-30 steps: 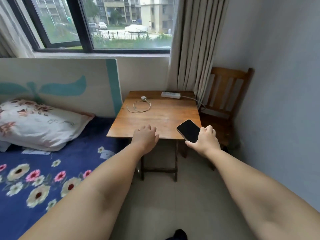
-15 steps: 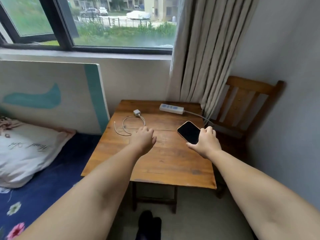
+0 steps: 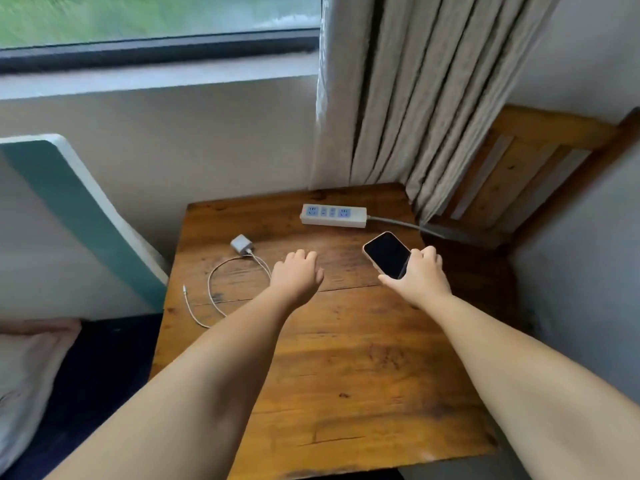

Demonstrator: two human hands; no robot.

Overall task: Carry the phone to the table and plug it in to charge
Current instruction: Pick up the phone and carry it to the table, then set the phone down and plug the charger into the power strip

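Note:
My right hand (image 3: 417, 275) grips a black-screened phone (image 3: 386, 253) in a pale case, held over the right part of the wooden table (image 3: 346, 358). My left hand (image 3: 297, 273) hovers over the table's middle with its fingers curled and nothing in it. Just left of that hand lies a white charger block (image 3: 240, 244) with its white cable (image 3: 211, 289) looped on the wood, the free plug end pointing toward the table's left edge. A white power strip (image 3: 333, 215) with blue sockets lies at the table's back, its grey cord running off to the right.
A wooden chair (image 3: 526, 174) stands right of the table against the wall. A beige curtain (image 3: 408, 95) hangs behind the table's back right corner. A bed with a white and teal headboard (image 3: 69, 216) and a pillow (image 3: 24, 372) is on the left.
I have come closer, so the table fills more of the view. Both hands have moved forward over the tabletop; the left is near the charger, the phone near the power strip.

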